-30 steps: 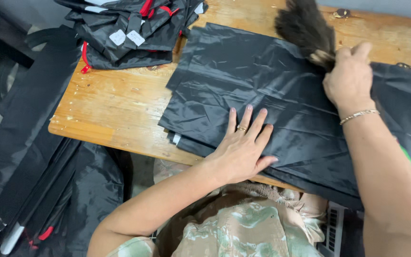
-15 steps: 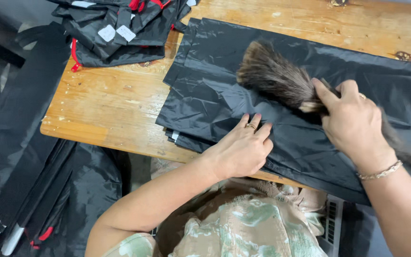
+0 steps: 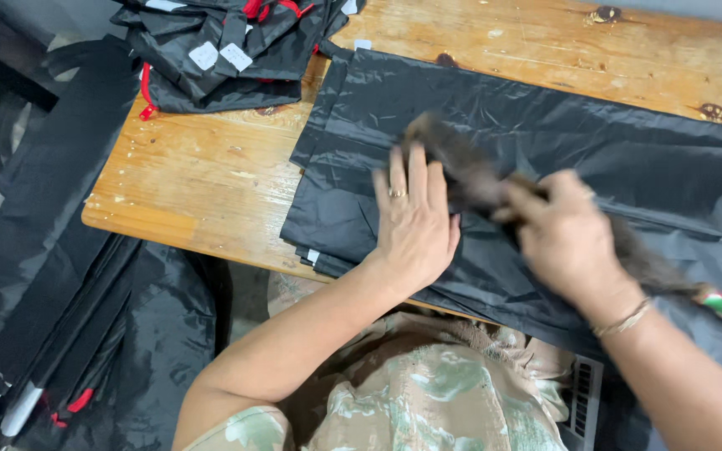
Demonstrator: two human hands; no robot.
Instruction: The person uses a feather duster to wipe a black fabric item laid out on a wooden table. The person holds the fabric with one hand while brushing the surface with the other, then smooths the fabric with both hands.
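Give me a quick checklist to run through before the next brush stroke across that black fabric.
1. Left hand flat on the black fabric, pinning it: ok.
2. Right hand gripping the feather duster: ok, though blurred.
3. Feathers touching the fabric: cannot tell, too blurred.
4. Fabric lying flat on the wooden table: mostly ok; light creases show, and its near edge hangs over the table's edge.
5. Stack of folded black pieces with red trim apart from the fabric: not ok, its right side meets the fabric's far corner.
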